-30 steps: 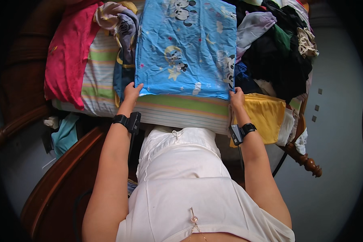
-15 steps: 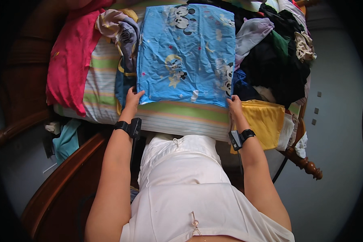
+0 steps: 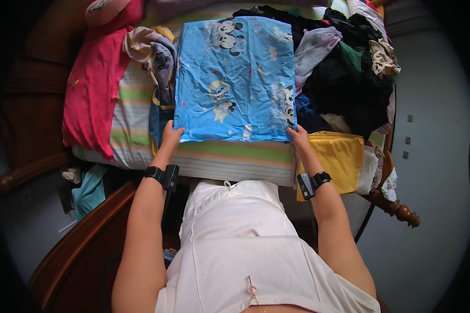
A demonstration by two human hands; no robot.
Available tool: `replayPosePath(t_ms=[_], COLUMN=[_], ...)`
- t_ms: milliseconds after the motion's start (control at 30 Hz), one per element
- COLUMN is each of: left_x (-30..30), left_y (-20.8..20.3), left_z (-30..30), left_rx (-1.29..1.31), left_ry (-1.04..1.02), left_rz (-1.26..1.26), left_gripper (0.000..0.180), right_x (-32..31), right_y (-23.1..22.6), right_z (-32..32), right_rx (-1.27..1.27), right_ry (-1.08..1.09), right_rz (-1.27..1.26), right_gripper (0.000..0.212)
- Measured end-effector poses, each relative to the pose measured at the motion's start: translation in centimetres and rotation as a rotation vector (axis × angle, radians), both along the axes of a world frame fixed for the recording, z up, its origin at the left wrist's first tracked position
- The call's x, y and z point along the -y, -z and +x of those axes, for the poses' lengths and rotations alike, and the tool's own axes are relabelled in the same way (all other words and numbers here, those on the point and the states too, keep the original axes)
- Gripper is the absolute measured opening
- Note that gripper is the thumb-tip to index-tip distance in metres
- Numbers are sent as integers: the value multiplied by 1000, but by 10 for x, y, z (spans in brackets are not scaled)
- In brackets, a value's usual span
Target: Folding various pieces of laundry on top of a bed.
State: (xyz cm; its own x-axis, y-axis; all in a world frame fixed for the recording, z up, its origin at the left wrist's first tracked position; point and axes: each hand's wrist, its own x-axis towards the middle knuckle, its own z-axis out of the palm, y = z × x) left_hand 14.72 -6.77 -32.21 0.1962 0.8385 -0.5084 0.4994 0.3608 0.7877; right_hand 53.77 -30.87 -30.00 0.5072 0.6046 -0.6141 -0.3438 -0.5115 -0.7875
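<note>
- Blue cartoon-print cloth, lightly creased, is spread out over the striped bed.
- Your left hand has its grip clamped on the cloth's near left corner, thumb on top.
- Your right hand has its grip clamped on the cloth's near right corner.
- Left of the cloth: a grey-purple garment, then a pink-red garment farther out.
- Right of the cloth: black clothing; a folded yellow cloth lies nearer you.

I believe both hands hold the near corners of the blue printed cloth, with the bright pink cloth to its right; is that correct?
Not quite: the head view shows the bright pink cloth left of the blue printed cloth, not right.
</note>
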Motion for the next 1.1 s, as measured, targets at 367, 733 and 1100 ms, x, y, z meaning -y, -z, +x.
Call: replayPosePath(t_ms=[367, 733, 1100], left_x=[-4, -1, 59], left_y=[-18, -31, -27], left_z=[-39, -21, -72], left_rx=[62, 207, -333], left_ry=[170, -8, 709], left_rz=[-50, 135, 100], left_gripper=[42, 75, 73], right_x=[45, 21, 78], right_y=[-26, -66, -26], right_z=[7, -6, -10], right_rx=[-68, 23, -161], right_ry=[-145, -90, -695], right_rz=[-15, 97, -464], right_gripper=[14, 54, 32])
